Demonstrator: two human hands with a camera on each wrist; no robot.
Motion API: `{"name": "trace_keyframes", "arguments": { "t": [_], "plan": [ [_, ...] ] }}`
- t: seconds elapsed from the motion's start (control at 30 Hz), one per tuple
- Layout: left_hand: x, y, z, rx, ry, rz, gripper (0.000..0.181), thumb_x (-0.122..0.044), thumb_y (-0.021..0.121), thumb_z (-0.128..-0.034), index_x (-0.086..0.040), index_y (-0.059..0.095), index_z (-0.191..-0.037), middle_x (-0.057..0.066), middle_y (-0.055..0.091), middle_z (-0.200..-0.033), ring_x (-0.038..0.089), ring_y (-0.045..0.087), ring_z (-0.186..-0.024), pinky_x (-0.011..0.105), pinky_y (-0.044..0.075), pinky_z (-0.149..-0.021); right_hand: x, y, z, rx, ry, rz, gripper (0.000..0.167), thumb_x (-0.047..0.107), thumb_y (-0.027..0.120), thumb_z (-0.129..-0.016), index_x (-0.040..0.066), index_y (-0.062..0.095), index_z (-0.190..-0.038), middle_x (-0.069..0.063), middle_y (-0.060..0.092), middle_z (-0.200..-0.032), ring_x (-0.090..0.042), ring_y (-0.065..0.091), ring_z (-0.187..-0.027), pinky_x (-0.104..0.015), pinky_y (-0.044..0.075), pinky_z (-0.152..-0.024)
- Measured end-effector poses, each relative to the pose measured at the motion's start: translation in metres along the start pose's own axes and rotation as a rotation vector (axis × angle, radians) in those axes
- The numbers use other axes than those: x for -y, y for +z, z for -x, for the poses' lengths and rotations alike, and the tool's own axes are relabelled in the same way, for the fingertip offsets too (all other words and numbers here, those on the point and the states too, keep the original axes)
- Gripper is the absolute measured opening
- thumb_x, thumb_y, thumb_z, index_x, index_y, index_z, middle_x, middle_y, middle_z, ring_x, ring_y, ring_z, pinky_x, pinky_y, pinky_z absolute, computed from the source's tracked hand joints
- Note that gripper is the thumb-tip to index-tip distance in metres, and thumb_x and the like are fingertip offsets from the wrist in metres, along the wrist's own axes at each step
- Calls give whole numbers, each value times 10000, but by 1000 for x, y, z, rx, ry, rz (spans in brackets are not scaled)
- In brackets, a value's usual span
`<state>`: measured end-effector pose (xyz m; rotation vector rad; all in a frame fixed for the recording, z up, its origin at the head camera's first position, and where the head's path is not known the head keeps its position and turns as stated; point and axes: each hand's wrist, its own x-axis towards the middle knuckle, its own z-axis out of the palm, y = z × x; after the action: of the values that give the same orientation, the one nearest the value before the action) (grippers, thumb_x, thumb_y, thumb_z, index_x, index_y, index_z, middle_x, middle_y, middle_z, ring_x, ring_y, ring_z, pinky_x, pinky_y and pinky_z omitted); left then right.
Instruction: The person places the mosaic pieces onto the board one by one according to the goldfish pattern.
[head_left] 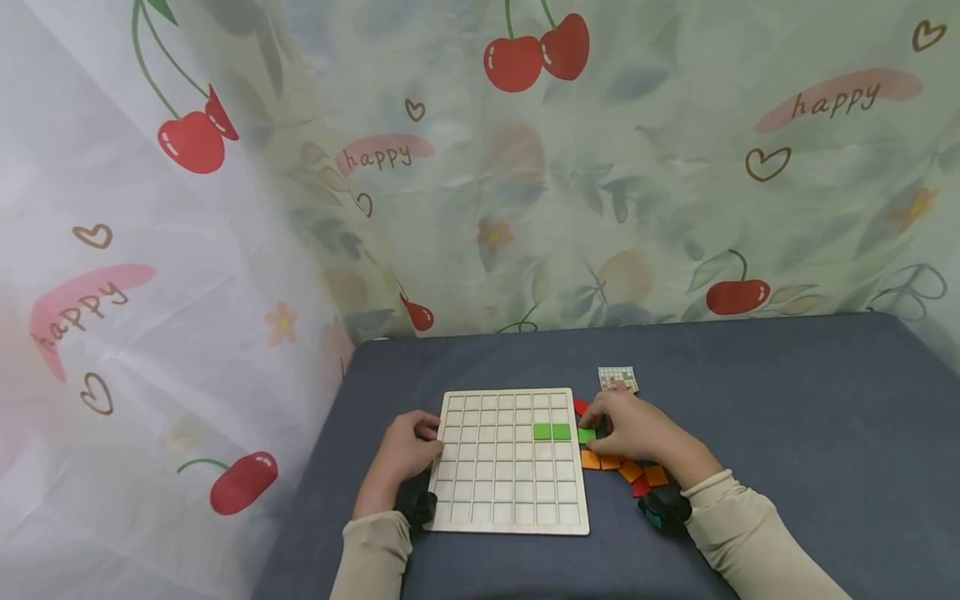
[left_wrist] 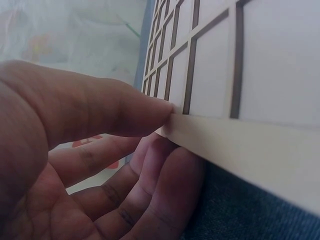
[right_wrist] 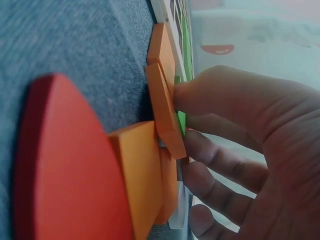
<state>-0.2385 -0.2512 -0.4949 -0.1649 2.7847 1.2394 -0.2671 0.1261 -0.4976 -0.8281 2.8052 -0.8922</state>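
Observation:
A pale wooden grid board point(head_left: 502, 472) lies on the table, with two green square tiles point(head_left: 551, 432) side by side in its cells near the right edge. At the board's left edge my left hand point(head_left: 405, 452) pinches the rim, thumb on top and fingertips against the side and underside, as the left wrist view shows. Just past the right edge, my right hand point(head_left: 633, 427) holds a green tile point(head_left: 587, 436) between thumb and fingers. Partly hidden in the right wrist view, that green tile point(right_wrist: 182, 122) sits behind an orange tile point(right_wrist: 165, 110).
Several orange tiles point(head_left: 632, 472) and a red piece point(head_left: 641, 487) lie loose right of the board. Another red piece point(head_left: 581, 407) shows above the green one. A small printed grid card point(head_left: 615, 377) lies behind my right hand. Cherry-patterned cloth point(head_left: 525, 208) hangs behind the dark table point(head_left: 810, 450).

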Motion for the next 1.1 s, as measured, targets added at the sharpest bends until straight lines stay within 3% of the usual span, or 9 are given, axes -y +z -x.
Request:
{"name": "trace_keyframes", "arguments": {
  "t": [0.1,0.17,0.3,0.37,0.47,0.63,0.9,1.1],
  "plan": [
    [0,-1,1,3,0,-3,389,-47,733,-899,-3,697,-1284,149,681,-1054,208,664,-794,358,578,-676,1,-1,0,-2,5,6,157,126,823,-857,152,828,-1012,45,711,-968,-98,597,-810,-692,182,-1267],
    [0,-1,1,5,1,-3,390,-48,734,-899,-2,696,-1285,148,679,-1055,209,662,-797,358,576,-676,2,-3,0,-5,12,8,153,131,819,-867,150,825,-1019,44,706,-978,-107,588,-809,-662,269,-1246],
    [1,-1,1,1,3,-2,391,-46,735,-894,-2,696,-1281,147,678,-1050,207,662,-789,357,575,-672,8,-6,-4,-1,21,-16,166,137,811,-898,134,815,-1065,23,700,-1011,-130,589,-847,-485,540,-984],
    [0,-1,0,0,2,1,393,-47,734,-894,-3,696,-1283,148,680,-1052,205,666,-785,357,580,-672,11,-7,-8,2,24,-35,180,152,817,-910,130,809,-1089,16,695,-1019,-135,592,-860,-384,547,-812],
    [0,0,0,-3,-3,5,394,-49,733,-896,-7,697,-1286,147,683,-1054,204,669,-783,357,584,-673,16,-6,-15,2,18,-57,196,186,823,-920,135,804,-1108,9,685,-1014,-125,581,-841,-327,521,-743],
    [0,0,1,-1,-2,2,394,-50,735,-896,-4,697,-1285,149,687,-1054,204,668,-787,356,582,-669,23,-1,-30,0,21,-61,177,224,805,-932,172,809,-1101,24,689,-1019,-100,570,-782,-320,496,-696],
    [-1,-2,3,1,-1,15,393,-45,730,-897,-6,698,-1287,153,686,-1055,203,669,-769,357,582,-667,28,8,-54,42,-1,-117,228,192,815,-927,132,804,-1147,-17,703,-1097,-127,612,-876,-351,543,-771],
    [-1,-3,3,6,18,20,387,-40,729,-894,1,701,-1277,161,690,-1052,206,674,-756,364,589,-659,27,12,-62,81,11,-116,198,190,805,-932,144,808,-1124,-20,693,-1078,-135,607,-896,-347,543,-776]
  ]
}}
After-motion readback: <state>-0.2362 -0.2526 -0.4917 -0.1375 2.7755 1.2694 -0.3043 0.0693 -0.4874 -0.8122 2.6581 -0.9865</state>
